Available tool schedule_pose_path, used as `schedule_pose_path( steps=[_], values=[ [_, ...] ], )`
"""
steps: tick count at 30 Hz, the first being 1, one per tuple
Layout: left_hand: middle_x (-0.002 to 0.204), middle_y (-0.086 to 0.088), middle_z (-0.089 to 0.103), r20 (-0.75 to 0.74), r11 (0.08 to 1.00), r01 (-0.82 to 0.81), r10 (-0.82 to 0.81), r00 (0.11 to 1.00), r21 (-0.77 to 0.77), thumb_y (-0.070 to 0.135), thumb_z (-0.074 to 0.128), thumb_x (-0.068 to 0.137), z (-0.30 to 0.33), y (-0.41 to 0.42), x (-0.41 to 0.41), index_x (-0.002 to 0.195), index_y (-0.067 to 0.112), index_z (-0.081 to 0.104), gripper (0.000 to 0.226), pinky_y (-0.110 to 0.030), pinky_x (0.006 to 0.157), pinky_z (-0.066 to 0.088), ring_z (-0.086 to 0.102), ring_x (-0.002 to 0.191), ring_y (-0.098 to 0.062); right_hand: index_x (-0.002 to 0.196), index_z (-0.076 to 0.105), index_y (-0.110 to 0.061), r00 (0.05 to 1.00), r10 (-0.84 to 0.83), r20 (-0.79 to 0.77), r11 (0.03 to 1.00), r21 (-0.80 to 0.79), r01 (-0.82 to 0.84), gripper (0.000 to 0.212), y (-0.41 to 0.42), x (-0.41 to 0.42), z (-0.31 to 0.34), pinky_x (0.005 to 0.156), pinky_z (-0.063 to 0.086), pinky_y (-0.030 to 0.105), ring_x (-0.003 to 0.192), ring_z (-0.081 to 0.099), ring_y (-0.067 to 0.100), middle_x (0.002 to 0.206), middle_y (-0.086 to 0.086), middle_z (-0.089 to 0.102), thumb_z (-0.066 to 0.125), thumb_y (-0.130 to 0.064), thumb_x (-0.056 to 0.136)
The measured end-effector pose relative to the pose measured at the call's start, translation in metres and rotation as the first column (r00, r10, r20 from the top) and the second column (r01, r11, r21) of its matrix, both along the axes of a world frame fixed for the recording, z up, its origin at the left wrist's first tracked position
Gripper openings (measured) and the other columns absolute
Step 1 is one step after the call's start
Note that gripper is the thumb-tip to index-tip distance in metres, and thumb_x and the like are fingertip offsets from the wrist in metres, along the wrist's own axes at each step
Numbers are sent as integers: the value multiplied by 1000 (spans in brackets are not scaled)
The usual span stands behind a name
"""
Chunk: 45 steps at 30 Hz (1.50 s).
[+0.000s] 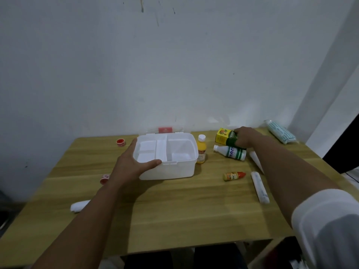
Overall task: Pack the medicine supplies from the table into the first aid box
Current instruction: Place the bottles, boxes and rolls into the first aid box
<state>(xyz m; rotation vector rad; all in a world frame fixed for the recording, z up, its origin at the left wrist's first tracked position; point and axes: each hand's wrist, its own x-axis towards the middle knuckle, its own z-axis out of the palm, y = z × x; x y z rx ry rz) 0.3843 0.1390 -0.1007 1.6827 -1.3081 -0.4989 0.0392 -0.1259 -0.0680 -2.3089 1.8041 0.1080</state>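
My left hand [129,164] grips the near-left corner of the open white first aid box [171,167], thumb laid along its front rim and fingers wrapped round the left wall. The box sits mid-table [174,210], its lid tipped back toward 12 o'clock, and its white tray looks bare. My right hand [245,137], out at 2 o'clock from the box, is closed around a yellow-and-green carton [223,137]. Touching the box's right wall stands a yellow bottle [201,152]. A white bottle with green bands [231,152] lies on its side just under my right hand. At 4 o'clock from the box lie a small orange dropper bottle [234,176] and a white wrapped roll [260,187]. A pack of blue masks [279,133] rests at the table's far right corner.
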Motion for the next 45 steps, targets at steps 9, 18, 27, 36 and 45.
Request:
schedule_pose_path(
  steps=[9,18,27,36,45],
  values=[
    [133,11,58,7,999,17,-17,1000,48,76,80,50,9,9,0,147,37,44,110,-31,79,55,56,119,-20,124,69,-4,968,97,232,963,-267,-33,55,43,27,104,86,56,37,105,67,32,118,17,70,85,-20,74],
    [134,8,63,-15,999,-25,26,1000,37,56,92,64,11,31,-1,148,36,49,96,-29,78,51,58,121,-20,115,76,-16,888,458,-49,872,-171,-459,53,131,121,151,74,55,30,93,68,22,106,3,73,91,-26,66],
    [151,-1,52,10,994,-52,51,999,91,56,89,68,9,41,0,157,34,37,106,-42,90,54,51,129,-27,110,67,-7,841,507,-192,836,-130,-533,47,171,166,87,79,59,38,87,63,24,92,5,65,90,-18,70],
    [146,3,56,20,996,-43,42,999,77,58,90,65,7,39,2,153,36,41,103,-36,83,52,53,127,-24,99,76,-16,840,540,54,836,-149,-528,26,166,182,18,66,51,30,86,66,22,94,1,73,80,-22,74],
    [151,-4,52,54,994,-56,51,997,90,52,89,70,6,39,0,157,31,37,103,-35,80,50,51,130,-29,108,76,-13,825,539,168,835,-238,-497,46,155,159,51,78,48,29,90,62,18,103,1,73,91,-36,70]
  ],
)
